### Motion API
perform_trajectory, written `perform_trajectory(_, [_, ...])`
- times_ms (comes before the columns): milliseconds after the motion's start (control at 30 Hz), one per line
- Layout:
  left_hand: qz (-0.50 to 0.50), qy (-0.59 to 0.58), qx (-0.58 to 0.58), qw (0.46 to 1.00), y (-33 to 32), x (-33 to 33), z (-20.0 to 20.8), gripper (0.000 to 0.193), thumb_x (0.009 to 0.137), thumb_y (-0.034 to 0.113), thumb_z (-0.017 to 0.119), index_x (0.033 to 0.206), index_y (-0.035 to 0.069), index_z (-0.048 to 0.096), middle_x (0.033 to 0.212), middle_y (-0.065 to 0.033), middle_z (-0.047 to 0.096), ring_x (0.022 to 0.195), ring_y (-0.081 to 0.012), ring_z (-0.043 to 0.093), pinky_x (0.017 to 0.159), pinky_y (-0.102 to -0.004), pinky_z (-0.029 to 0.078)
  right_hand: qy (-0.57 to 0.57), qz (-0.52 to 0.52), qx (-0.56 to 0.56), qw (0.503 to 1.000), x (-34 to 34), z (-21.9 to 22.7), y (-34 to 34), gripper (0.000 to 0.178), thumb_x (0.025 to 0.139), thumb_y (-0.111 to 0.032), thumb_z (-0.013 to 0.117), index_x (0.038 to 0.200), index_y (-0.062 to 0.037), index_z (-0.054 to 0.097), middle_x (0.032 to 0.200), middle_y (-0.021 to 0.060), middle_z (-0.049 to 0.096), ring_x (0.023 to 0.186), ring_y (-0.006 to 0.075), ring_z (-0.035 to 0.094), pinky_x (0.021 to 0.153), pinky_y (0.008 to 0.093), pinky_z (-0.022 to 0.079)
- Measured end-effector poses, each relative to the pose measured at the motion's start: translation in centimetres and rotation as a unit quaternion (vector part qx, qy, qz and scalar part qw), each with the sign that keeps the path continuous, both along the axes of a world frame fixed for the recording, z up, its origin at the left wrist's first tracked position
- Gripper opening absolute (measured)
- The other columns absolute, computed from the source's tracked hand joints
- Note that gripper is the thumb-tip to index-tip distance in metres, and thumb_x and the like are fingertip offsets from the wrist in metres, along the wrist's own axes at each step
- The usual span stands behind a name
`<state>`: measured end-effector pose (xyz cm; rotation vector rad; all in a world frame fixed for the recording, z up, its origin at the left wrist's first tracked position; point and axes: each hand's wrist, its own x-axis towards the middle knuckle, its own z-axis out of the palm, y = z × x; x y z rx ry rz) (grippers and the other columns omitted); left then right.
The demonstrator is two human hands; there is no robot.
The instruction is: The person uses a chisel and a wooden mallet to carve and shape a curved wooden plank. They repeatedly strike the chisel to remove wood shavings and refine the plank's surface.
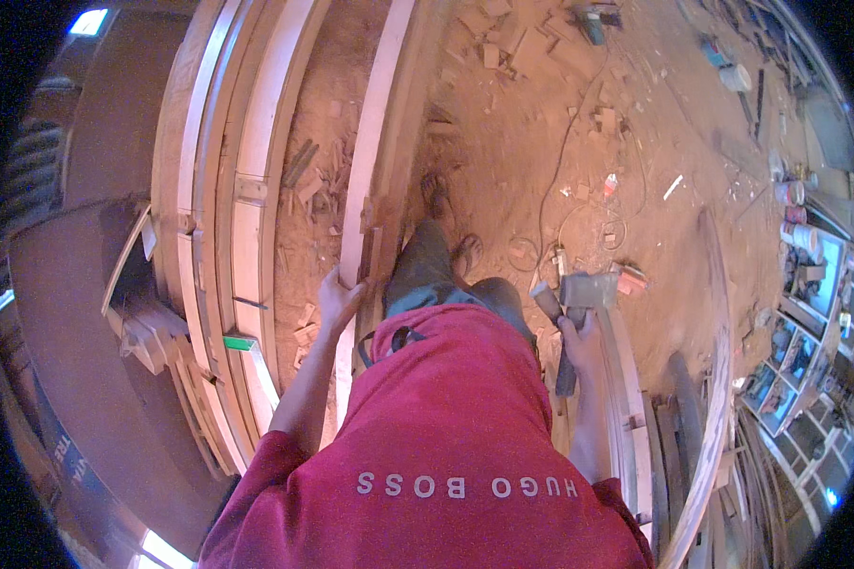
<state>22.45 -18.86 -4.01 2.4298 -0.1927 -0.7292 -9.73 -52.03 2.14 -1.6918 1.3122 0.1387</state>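
My left hand [340,300] is closed over the edge of a long pale wooden beam [354,228], thumb on the near face. The beam runs away from me along my left side, with a darker timber strip close against it. On my right, my right hand [584,334] is wrapped round a dark-handled tool [566,375], perhaps a hammer. A short grey cylindrical piece [546,302] shows just beside the fingers; I cannot tell whether it belongs to the tool. Right by this hand sits a grey flat-topped block [589,289].
More long beams [253,190] lie to my left, one with a green piece [239,342]. Wood offcuts [503,43], a cable [566,142] and a red-orange object [630,278] lie on the dirt floor. Stacked timber [716,379], buckets [799,235] and a tray rack [795,351] stand right.
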Motion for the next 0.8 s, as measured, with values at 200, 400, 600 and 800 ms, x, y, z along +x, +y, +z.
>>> perform_trajectory(200, [0.019, 0.118, -0.107, 0.987, -3.4, 3.4, -0.4, 0.042, 0.072, 0.02, 0.082, 0.104, 0.001, 0.064, 0.089, -0.0097, 0.07, 0.078, -0.018, 0.066, 0.071, -0.0318, 0.052, -0.006, -0.05, -0.029, 0.998, -7.1, -5.1, -0.6, 0.027, 0.085, -0.018, 0.063, 0.106, -0.0024, 0.055, 0.08, 0.0061, 0.061, 0.065, 0.0128, 0.058, 0.057, 0.0287, 0.047])
perform_trajectory(400, [0.121, 0.139, -0.138, 0.973, -4.4, 5.8, -1.2, 0.044, 0.073, 0.02, 0.083, 0.105, -0.001, 0.061, 0.089, -0.0068, 0.068, 0.075, -0.0131, 0.063, 0.067, -0.0276, 0.052, -0.049, -0.102, 0.0, 0.994, -6.7, -4.4, -1.8, 0.029, 0.083, -0.02, 0.064, 0.099, 0.0024, 0.055, 0.088, 0.0113, 0.062, 0.08, 0.0207, 0.059, 0.074, 0.0373, 0.048])
perform_trajectory(600, [0.021, -0.024, -0.081, 0.996, -0.8, 6.7, -4.2, 0.077, 0.072, 0.036, 0.082, 0.132, 0.0, 0.049, 0.104, -0.0143, 0.064, 0.094, -0.0214, 0.062, 0.082, -0.0323, 0.05, -0.042, -0.081, 0.04, 0.995, -8.3, -6.2, -2.9, 0.028, 0.083, -0.014, 0.063, 0.105, 0.0008, 0.055, 0.087, 0.007, 0.06, 0.078, 0.0168, 0.057, 0.072, 0.0325, 0.048])
perform_trajectory(800, [-0.011, -0.066, 0.219, 0.973, -1.3, -0.9, 0.6, 0.122, 0.064, 0.062, 0.079, 0.154, 0.02, 0.009, 0.157, -0.0204, 0.015, 0.142, -0.0408, 0.022, 0.109, -0.0643, 0.022, -0.032, -0.048, 0.06, 0.997, -6.5, -4.3, -3.6, 0.032, 0.084, -0.015, 0.064, 0.113, -0.0026, 0.054, 0.094, 0.0048, 0.058, 0.085, 0.0134, 0.054, 0.078, 0.0298, 0.046])
